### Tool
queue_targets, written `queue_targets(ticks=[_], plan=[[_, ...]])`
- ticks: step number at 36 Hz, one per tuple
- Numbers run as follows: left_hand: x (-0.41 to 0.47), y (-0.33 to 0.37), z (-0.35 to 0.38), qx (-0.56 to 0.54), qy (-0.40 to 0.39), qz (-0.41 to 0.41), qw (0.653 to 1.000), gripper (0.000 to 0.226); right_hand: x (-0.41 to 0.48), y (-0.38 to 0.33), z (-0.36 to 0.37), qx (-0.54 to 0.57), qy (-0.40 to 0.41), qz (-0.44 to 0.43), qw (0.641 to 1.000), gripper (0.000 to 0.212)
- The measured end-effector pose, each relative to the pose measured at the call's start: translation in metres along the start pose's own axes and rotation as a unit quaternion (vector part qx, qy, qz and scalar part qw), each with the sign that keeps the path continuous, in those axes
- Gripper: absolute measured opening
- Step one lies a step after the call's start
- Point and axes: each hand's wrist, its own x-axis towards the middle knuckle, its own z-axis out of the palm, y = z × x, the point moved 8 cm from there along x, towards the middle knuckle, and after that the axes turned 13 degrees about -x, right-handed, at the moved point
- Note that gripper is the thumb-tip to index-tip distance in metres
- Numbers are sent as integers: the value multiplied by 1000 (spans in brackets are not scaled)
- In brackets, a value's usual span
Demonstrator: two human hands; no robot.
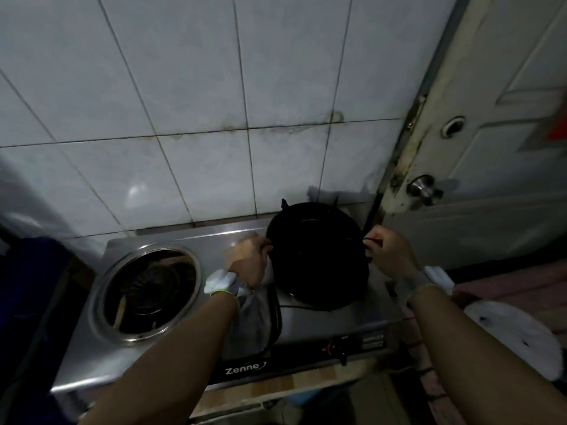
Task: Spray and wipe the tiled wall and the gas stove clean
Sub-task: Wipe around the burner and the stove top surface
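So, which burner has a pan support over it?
The right one: left hand and right hand hold the pan support there. The left burner is bare.

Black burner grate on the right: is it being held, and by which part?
Yes. The left hand grips the black burner grate at its left rim, the right hand at its right rim.

The right half of the stainless-steel gas stove [322, 326] is filled by a round black pan support [319, 265], gripped by the left hand [248, 259] and right hand [389, 256]; the back is closed by the white tiled wall [214, 118], the right by a cream door [491, 234]. Room is left above the sunken left burner [150, 289].
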Motion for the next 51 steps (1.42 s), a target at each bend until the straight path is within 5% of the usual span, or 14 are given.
queue_targets(ticks=[13, 16, 21, 31, 39, 44, 51], plan=[[-25, -4, 12, 12, 17, -22, 1000, 5, -5, 8, -4, 6, -76, -48, 996, 9], [-30, -2, 7, -7, 32, -32, 999, 8, -5, -1, -9, -6, -31, -55, 998, 19], [-39, -1, -11, -36, 58, -49, 996, 24, -12, -68, -7, 30, 77, -137, 987, 14], [-108, -49, -72, -83, 74, -125, 986, 8, -55, -244, 72, 89, -28, -324, 942, 11], [-233, -131, -194, -91, 189, -220, 953, 16, -150, -391, 168, 105, -224, -413, 877, 16], [-309, -159, -282, 0, 309, -250, 918, 15, -203, -450, 225, 107, -293, -431, 846, 15], [-403, -185, -396, 171, 497, -242, 816, 25, -273, -514, 280, 95, -363, -450, 811, 11]])
